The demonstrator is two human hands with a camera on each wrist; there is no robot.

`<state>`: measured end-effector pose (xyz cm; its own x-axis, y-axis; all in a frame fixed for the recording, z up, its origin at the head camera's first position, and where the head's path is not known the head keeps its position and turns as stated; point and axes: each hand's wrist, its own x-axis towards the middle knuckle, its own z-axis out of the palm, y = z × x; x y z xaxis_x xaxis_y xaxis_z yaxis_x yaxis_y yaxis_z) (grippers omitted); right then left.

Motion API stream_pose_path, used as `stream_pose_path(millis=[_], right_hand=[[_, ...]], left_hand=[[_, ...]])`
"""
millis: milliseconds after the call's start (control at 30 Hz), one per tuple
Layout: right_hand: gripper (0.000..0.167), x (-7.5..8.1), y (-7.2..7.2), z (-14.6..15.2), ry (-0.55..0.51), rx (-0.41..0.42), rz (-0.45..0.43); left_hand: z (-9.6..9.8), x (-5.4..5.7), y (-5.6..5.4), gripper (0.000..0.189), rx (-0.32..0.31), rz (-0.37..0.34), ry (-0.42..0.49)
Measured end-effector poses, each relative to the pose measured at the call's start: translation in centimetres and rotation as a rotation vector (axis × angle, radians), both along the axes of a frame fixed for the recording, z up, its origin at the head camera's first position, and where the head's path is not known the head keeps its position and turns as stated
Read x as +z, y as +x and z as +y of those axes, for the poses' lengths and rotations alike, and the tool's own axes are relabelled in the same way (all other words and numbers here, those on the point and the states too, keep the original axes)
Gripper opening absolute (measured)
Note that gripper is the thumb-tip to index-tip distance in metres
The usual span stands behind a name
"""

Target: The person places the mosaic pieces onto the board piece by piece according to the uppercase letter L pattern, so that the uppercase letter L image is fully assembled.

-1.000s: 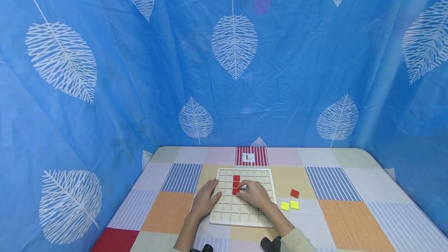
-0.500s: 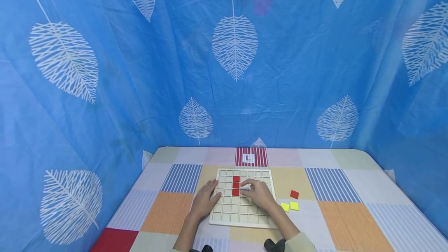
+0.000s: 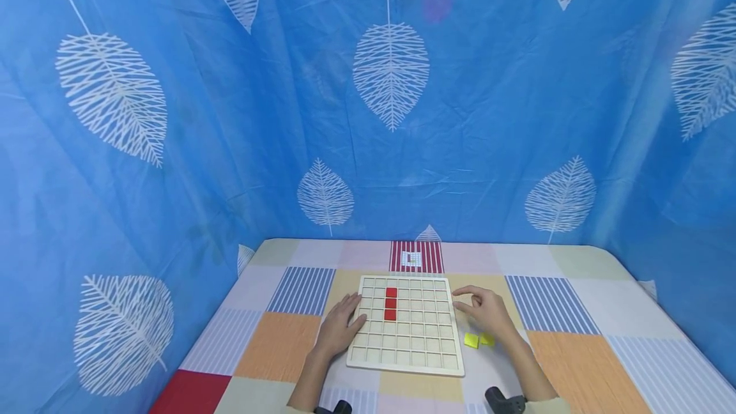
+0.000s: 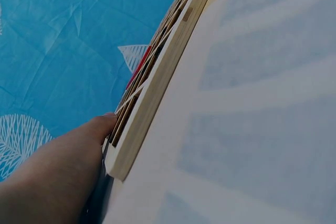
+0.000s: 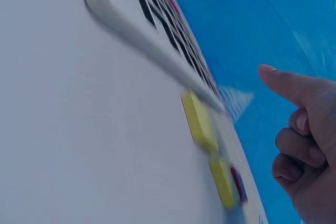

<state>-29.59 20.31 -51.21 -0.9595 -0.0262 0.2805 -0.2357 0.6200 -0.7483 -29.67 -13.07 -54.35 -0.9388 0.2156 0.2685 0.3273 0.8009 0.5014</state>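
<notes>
A wooden grid board (image 3: 422, 361) lies on the table, with three red square tiles (image 3: 391, 303) standing in one column of its cells. My left hand (image 3: 338, 328) rests along the board's left edge; in the left wrist view the thumb (image 4: 107, 123) lies at its rim. To the right of the board, my right hand (image 3: 487, 313) hovers with thumb and index finger apart and nothing between them. Two yellow square tiles (image 3: 471, 340) lie below it. A loose red tile (image 5: 238, 184) shows behind the yellow ones in the right wrist view; in the head view the hand hides it.
A small printed pattern card (image 3: 411, 259) lies behind the board on a red-striped patch. A patchwork cloth (image 3: 569, 363) covers the table. Blue curtains (image 3: 460, 114) with white leaves stand at the back and sides.
My right hand has left the column of red tiles and moved right, off the board, to over the loose tiles. My left hand stays at the board's edge.
</notes>
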Motion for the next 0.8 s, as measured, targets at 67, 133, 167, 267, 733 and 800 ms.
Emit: stream_pose_path(millis=[67, 133, 167, 267, 733, 800], right_hand=[[0.022, -0.2, 0.2, 1.5, 0.0, -0.028, -0.017], [0.025, -0.4, 0.5, 2.6, -0.001, -0.049, -0.038], [0.026, -0.4, 0.7, 3.1, -0.002, -0.055, -0.049], [0.028, -0.6, 1.2, 4.1, 0.002, -0.07, -0.079], [0.036, -1.7, 2.3, 6.5, 0.066, -0.058, -0.158], [0.037, -1.6, 2.3, 6.4, 0.088, -0.073, -0.168]], left_hand=[[0.0, 0.0, 0.0, 0.053, 0.005, 0.0, 0.001], [0.1, 0.0, 0.0, 0.053, 0.01, 0.0, -0.002], [0.1, 0.0, 0.0, 0.053, 0.013, -0.001, -0.003], [0.1, -0.1, -0.1, 0.052, 0.013, -0.001, 0.005], [0.1, -0.3, -0.1, 0.052, 0.01, 0.002, 0.016], [0.1, -0.3, 0.0, 0.052, 0.01, 0.003, 0.021]])
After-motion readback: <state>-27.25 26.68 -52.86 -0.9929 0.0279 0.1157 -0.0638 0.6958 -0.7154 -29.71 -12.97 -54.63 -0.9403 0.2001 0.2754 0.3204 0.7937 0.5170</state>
